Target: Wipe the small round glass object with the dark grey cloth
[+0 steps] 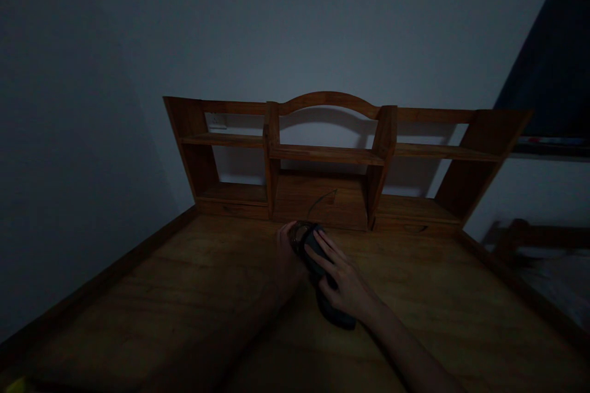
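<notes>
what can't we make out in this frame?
All in the head view:
- Dark object: identity unclear; the right hand covers part of it, and the light is dim.
- Left hand: grip unclear; dim, partly hidden by the object.
- Yellow-green patch: cut off at the bottom-left corner.
- Things on the windowsill: too small and dark.
- Pale shape: shadowed, cut off by the right edge.

Open to pass over the bench (442, 295) at lower left and lower right of the frame; obstructed below centre by left hand (288, 255), right hand (345, 276) and dark object (337, 314); barred across the middle by the wooden shelf unit (327, 153), though open-fronted at left and right
</notes>
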`<state>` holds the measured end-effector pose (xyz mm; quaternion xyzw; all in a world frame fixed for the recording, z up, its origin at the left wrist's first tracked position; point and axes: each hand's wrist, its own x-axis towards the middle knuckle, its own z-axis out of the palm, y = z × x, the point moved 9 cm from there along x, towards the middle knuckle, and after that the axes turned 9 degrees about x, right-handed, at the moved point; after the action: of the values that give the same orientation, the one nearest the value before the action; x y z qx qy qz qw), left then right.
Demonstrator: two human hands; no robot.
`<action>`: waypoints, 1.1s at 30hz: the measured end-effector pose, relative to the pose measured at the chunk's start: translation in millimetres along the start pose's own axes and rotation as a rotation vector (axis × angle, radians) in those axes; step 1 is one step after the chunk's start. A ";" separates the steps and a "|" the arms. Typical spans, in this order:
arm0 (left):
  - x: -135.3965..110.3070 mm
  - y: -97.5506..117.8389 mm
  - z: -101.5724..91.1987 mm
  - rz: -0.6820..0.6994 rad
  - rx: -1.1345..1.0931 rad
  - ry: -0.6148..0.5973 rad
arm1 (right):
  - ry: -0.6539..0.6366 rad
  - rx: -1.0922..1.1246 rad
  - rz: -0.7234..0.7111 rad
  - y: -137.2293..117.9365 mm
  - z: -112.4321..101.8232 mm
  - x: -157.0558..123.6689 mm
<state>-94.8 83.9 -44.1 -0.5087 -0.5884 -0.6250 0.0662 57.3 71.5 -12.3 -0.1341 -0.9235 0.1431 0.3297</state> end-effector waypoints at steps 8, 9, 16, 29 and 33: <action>-0.3 7.7 5.8 0.076 0.044 -0.087 | 0.014 0.010 0.041 6.3 -1.4 0.8; -1.7 10.2 8.6 0.103 0.050 -0.114 | 0.014 0.013 0.040 6.5 -2.0 0.7; -8.9 21.0 18.3 0.204 0.067 -0.180 | -0.010 0.046 0.018 0.8 -3.2 1.3; -2.8 6.1 12.4 0.169 0.100 -0.121 | -0.051 0.041 -0.007 3.6 4.9 -1.2; 0.6 2.6 3.2 0.080 0.062 -0.050 | -0.059 0.024 -0.011 3.9 5.3 -1.5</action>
<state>-91.5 86.1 -42.7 -0.5451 -0.5881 -0.5905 0.0919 55.6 73.6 -18.4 -0.1209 -0.9317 0.1561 0.3047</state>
